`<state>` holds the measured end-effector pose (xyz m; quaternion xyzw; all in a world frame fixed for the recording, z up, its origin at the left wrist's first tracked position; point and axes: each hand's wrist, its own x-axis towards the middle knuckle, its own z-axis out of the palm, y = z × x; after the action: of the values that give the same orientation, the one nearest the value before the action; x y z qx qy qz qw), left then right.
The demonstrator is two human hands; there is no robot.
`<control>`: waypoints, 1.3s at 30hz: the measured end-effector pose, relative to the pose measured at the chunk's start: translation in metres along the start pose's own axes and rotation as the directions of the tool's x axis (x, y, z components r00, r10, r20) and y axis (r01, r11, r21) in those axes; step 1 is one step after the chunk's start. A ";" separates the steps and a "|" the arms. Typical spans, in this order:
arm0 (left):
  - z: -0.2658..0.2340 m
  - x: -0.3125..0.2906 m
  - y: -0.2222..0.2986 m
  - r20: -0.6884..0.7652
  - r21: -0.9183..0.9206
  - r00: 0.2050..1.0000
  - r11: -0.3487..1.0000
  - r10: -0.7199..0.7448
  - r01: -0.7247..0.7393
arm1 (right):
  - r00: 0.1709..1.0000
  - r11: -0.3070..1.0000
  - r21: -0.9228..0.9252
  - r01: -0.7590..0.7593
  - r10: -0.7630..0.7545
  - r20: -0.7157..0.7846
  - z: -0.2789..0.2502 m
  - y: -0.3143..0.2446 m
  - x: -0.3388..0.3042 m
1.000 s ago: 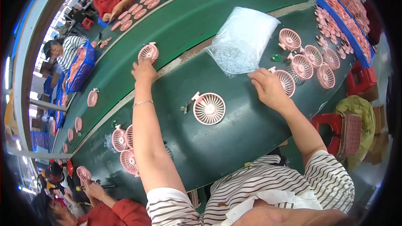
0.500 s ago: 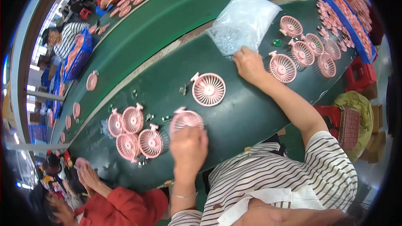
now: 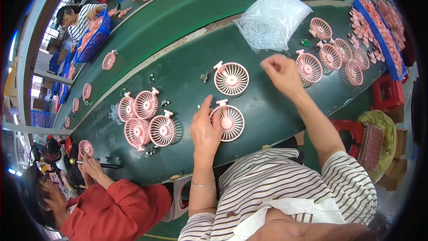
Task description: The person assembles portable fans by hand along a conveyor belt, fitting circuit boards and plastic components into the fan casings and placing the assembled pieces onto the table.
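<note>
My left hand (image 3: 205,127) has its fingers apart, with the thumb by the left rim of a pink fan housing (image 3: 233,123) lying on the green table. Whatever lies under its palm is hidden. My right hand (image 3: 284,75) hovers with thumb and fingers drawn together; anything in them is too small to make out. Just beyond it is a clear plastic bag (image 3: 285,13) of small, pale clear pieces. Another pink fan housing (image 3: 231,79) lies farther up the table, with a small circuit board (image 3: 204,77) wired at its left.
Pink housings (image 3: 146,104) cluster at left, more (image 3: 309,67) at right. A blue tray (image 3: 379,33) of pink parts stands far right. A co-worker in red sleeves (image 3: 131,201) handles a pink housing (image 3: 86,148) and a dark tool. A green belt (image 3: 174,29) runs behind.
My right hand has drawn back from the bag's edge. My left hand has shifted to the left side of the near housing, uncovering it. The view has shifted slightly.
</note>
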<state>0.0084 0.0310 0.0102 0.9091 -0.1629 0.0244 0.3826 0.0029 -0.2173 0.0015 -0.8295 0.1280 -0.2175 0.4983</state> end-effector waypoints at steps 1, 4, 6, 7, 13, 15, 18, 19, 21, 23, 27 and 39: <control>0.004 -0.001 -0.003 0.003 -0.001 1.000 1.000 0.005 -0.005 | 0.990 0.980 0.150 -0.129 0.118 0.076 0.001 -0.011 -0.014; 0.019 -0.008 -0.015 -0.068 -0.239 0.995 0.967 0.077 -0.091 | 0.920 0.848 0.392 -0.355 0.244 0.306 0.006 -0.035 -0.046; 0.018 -0.017 -0.007 -0.047 -0.262 0.998 0.963 0.045 -0.056 | 0.888 0.750 0.498 -0.437 0.270 0.372 0.011 -0.037 -0.056; 0.017 -0.020 0.000 -0.031 -0.285 0.999 0.958 0.008 -0.016 | 0.887 0.725 0.527 -0.444 0.273 0.372 0.014 -0.035 -0.061; 0.030 -0.040 0.009 -0.075 -0.446 0.995 0.891 0.059 -0.086 | 0.919 0.695 0.603 -0.391 0.255 0.302 0.037 -0.039 -0.085; 0.035 -0.044 0.013 -0.025 -0.661 0.998 0.750 -0.053 0.023 | 0.922 0.691 0.611 -0.387 0.285 0.262 0.040 -0.039 -0.088; 0.035 -0.047 0.017 0.014 -0.730 0.998 0.682 -0.053 0.046 | 0.940 0.707 0.619 -0.342 0.260 0.223 0.042 -0.037 -0.091; 0.035 -0.047 0.018 0.016 -0.751 0.999 0.659 -0.048 0.044 | 0.946 0.711 0.623 -0.325 0.257 0.200 0.042 -0.038 -0.092; 0.034 -0.048 0.016 0.020 -0.800 1.000 0.600 -0.017 0.026 | 0.962 0.742 0.613 -0.272 0.206 0.178 0.044 -0.033 -0.094; 0.035 -0.049 0.015 0.021 -0.842 1.000 0.539 0.015 0.009 | 0.976 0.768 0.603 -0.218 0.154 0.157 0.043 -0.031 -0.095; 0.041 -0.051 0.014 0.031 -0.916 1.000 0.401 0.000 0.029 | 0.992 0.815 0.569 -0.110 0.051 0.118 0.041 -0.031 -0.096; 0.041 -0.048 0.008 0.308 -0.951 0.947 -0.018 -0.093 0.308 | 0.960 0.721 0.636 -0.274 0.167 0.225 0.036 -0.052 -0.094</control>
<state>-0.0430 0.0101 -0.0213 0.3912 -0.0291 -0.2217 0.8927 -0.0622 -0.1245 0.0110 -0.5919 0.1025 -0.1240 0.7898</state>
